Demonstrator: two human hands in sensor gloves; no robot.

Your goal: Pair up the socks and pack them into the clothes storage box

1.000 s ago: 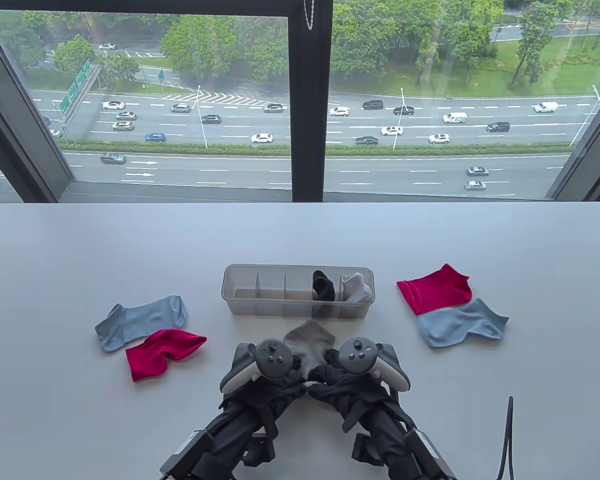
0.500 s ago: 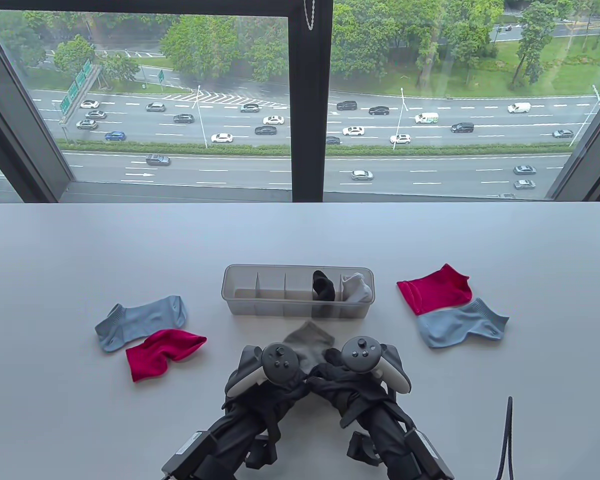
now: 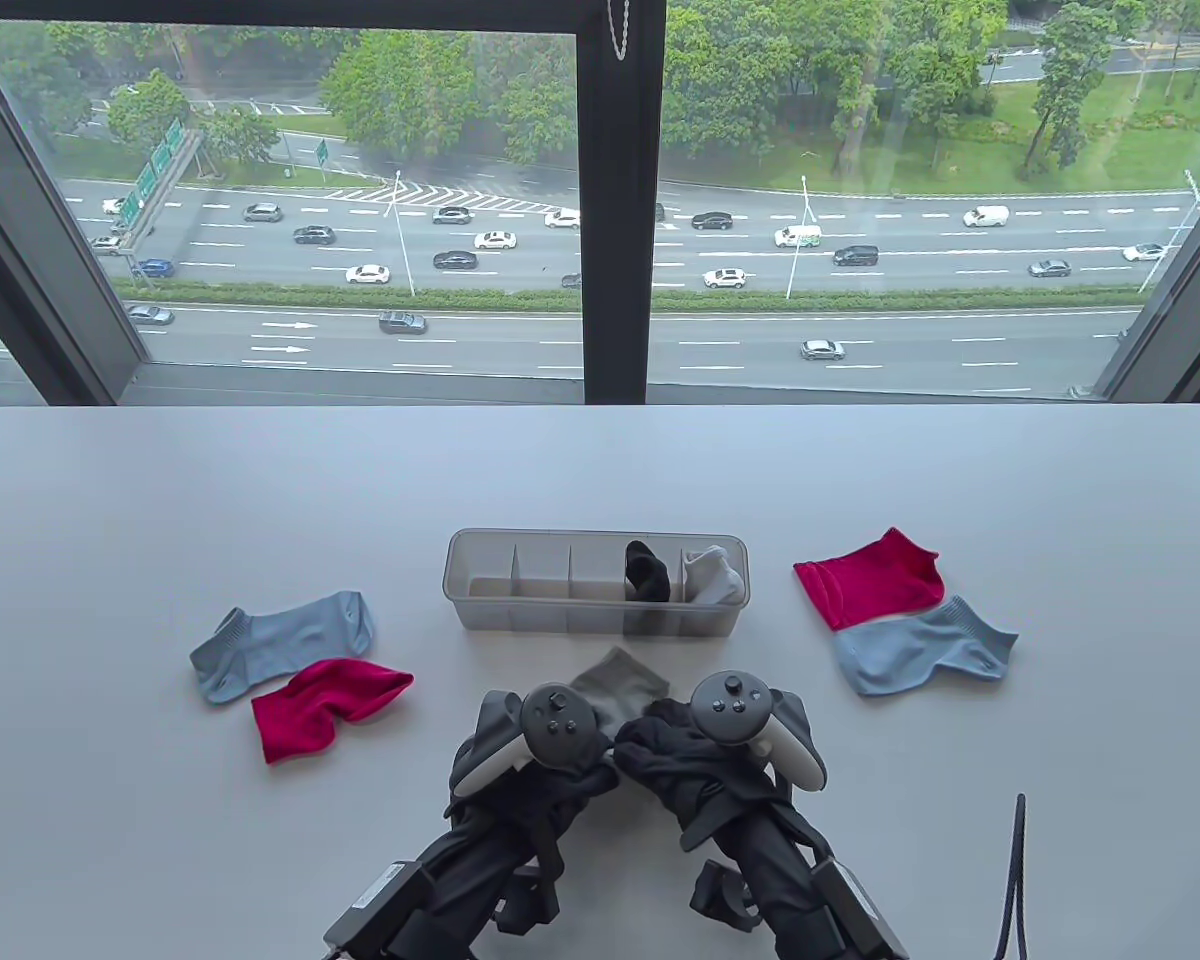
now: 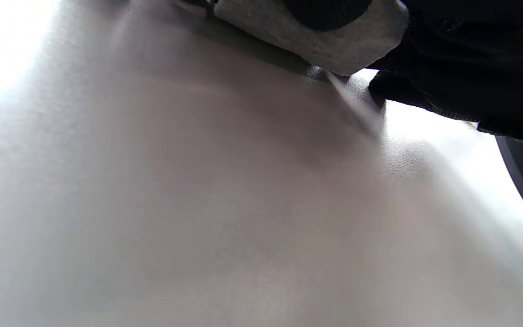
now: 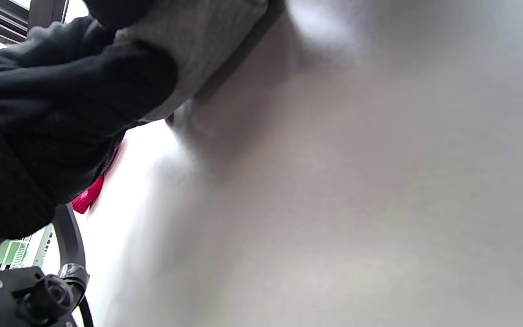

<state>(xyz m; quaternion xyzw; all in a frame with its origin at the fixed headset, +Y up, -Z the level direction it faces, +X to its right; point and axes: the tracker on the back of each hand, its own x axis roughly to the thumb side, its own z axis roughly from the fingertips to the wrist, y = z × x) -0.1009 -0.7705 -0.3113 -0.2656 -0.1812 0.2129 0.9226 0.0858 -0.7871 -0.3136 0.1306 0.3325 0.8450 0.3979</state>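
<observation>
Rolled further toward the far side since a second ago, grey socks (image 3: 615, 682) gripped by left hand (image 3: 545, 765) and right hand (image 3: 675, 755) near box (image 3: 480, 610); next, into an empty compartment.

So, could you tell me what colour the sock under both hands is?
Grey sock, clearest in the table view.

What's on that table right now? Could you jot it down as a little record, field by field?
hands: left hand and right hand both grip the grey sock
box: storage box, black sock and white sock in its two right-hand compartments
left of box: blue sock, red sock overlapping it
right of box: red sock, blue sock
</observation>
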